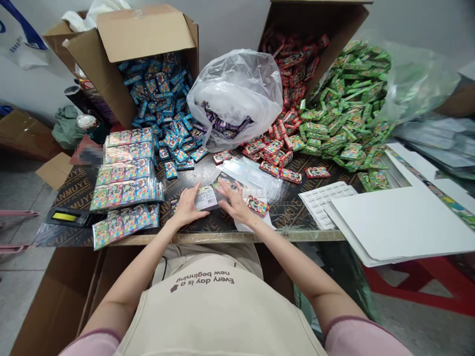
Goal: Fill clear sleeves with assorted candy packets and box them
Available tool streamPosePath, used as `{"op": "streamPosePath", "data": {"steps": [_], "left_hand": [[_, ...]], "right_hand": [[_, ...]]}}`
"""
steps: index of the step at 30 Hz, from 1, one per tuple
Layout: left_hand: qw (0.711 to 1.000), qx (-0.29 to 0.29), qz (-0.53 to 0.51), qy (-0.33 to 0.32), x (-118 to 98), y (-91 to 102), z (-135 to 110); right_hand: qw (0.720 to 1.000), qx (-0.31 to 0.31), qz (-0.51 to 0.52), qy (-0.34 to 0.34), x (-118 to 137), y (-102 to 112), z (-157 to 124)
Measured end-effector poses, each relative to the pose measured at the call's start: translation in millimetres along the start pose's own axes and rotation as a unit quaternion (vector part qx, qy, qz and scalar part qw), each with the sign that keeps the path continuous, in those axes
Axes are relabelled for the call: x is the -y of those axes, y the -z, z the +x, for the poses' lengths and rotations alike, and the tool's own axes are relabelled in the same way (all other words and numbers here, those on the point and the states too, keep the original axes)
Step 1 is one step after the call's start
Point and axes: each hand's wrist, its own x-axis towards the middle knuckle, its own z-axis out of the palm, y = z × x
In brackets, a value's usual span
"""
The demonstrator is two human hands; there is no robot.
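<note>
Between my hands, on the dark tabletop, lies a flat pack with a grey-and-white printed panel facing up. My left hand rests at its left end, fingers stretched and thumb spread out along the near side. On the right end, my right hand lies with its fingers apart, the fingertips near the pack's edge and the clear bags. A small red box sits on white paper just right of that hand. Clear plastic bags are spread beyond it. What lies under my fingers is partly hidden.
Stacked packs stand at the left. Small blue boxes spill from a carton; red boxes and green boxes are heaped rightward. A clear bag holds purple boxes. White cards overhang the front edge.
</note>
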Motion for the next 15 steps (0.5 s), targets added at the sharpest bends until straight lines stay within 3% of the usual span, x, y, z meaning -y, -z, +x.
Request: {"op": "streamPosePath", "data": {"steps": [3,5,7,11,15], "left_hand": [[0.999,0.028,0.040,-0.009,6,-6.1,-3],[0.996,0.053,0.067,-0.014,8,-10.6,-6],[0.994,0.069,0.085,-0.017,8,-14.3,-10],[0.992,0.070,0.099,-0.021,6,-18.1,-12],[0.993,0.067,0.100,-0.021,6,-19.8,-10]], "right_hand": [[0.991,-0.090,-0.060,-0.084,-33,3,51],[0.978,-0.114,-0.118,-0.132,-61,7,92],[0.972,-0.079,-0.177,-0.134,-85,13,133],[0.952,0.013,-0.301,-0.062,-119,31,203],[0.933,0.035,-0.354,-0.044,-143,54,253]]}}
